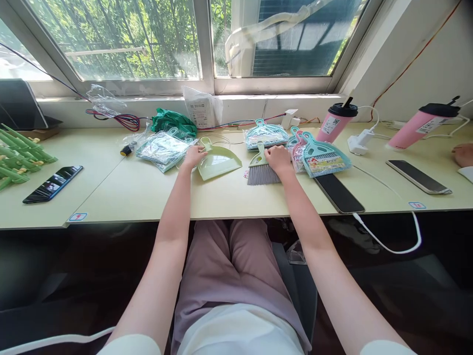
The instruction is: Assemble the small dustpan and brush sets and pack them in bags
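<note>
On the table in front of me lies a pale green dustpan [219, 162], its open edge towards me. My left hand [194, 156] grips it at its left side near the handle, fingers closed. To its right is a small hand brush [260, 170] with a green head and grey bristles pointing at me. My right hand [279, 159] is closed on the brush's right side; part of the brush is hidden beneath it. Just beyond that hand sits a wrapped blue dustpan set [266, 135], and beside it another packaged dustpan set [325, 157] overlaps a pink one [296, 150].
Clear-wrapped packs [162, 150] and a green plastic bag [173, 122] lie at left. Phones [340, 192] rest on the table, one on a charging cable. Pink cups [336, 123] stand at the back right. Another person's hand [463, 155] shows at the right edge.
</note>
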`<state>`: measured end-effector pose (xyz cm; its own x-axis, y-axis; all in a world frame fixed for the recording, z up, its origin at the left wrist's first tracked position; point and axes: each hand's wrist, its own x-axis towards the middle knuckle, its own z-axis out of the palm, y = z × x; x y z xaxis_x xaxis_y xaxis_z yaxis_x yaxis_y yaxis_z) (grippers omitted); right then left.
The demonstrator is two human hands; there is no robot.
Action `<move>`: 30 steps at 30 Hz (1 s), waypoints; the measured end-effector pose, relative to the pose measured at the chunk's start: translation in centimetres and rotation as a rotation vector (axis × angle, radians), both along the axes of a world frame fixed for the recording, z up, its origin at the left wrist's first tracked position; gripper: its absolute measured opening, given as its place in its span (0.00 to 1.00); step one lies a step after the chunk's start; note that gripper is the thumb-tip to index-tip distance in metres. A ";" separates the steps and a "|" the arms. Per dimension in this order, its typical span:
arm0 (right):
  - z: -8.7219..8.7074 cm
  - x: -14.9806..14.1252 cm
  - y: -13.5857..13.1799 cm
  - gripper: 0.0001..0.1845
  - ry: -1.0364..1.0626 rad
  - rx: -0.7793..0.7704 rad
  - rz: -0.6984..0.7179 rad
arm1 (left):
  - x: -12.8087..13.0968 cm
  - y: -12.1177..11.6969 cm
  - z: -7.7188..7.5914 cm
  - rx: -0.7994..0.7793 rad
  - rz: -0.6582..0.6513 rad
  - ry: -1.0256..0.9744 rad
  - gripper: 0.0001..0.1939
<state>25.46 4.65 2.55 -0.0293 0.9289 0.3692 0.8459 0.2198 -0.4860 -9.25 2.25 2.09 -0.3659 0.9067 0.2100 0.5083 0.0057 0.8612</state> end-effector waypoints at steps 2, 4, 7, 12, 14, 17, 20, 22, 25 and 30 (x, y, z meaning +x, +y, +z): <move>-0.4 -0.2 0.1 0.12 -0.023 -0.042 0.016 | 0.6 0.0 0.1 0.001 0.009 0.115 0.09; -0.3 0.0 0.1 0.12 -0.032 -0.051 0.031 | 0.8 -0.1 0.2 0.036 0.018 0.201 0.15; 0.1 0.5 0.1 0.14 -0.057 -0.006 0.043 | 0.7 -0.3 0.1 0.030 0.064 0.328 0.13; -0.2 1.5 0.7 0.17 -0.094 -0.011 0.027 | 0.0 0.1 -1.1 -0.044 0.024 0.312 0.18; -0.7 1.8 1.3 0.13 -0.078 -0.027 0.008 | -0.1 0.4 -1.2 -0.012 0.008 0.249 0.17; -1.2 2.1 2.2 0.10 -0.014 -0.064 0.006 | 0.2 0.7 -0.6 0.060 0.061 0.163 0.08; -1.4 2.2 2.6 0.09 0.050 -0.134 0.023 | 0.6 0.6 0.3 0.125 0.106 0.090 0.05; -1.0 2.1 2.4 0.10 0.129 -0.153 0.029 | 0.7 0.5 0.6 0.140 0.091 0.010 0.06; 0.1 1.6 1.6 0.10 0.443 -0.138 0.114 | 0.9 0.3 0.8 0.174 -0.005 -0.189 0.12; 1.7 -0.4 -0.3 0.07 0.873 -0.034 0.376 | 2.5 0.3 0.6 0.107 -0.192 -0.460 0.14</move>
<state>25.04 4.31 4.24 -0.0552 0.9254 0.3748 0.0572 0.3777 -0.9241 -6.75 2.59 2.67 -0.2709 0.9489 0.1617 0.0593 -0.1513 0.9867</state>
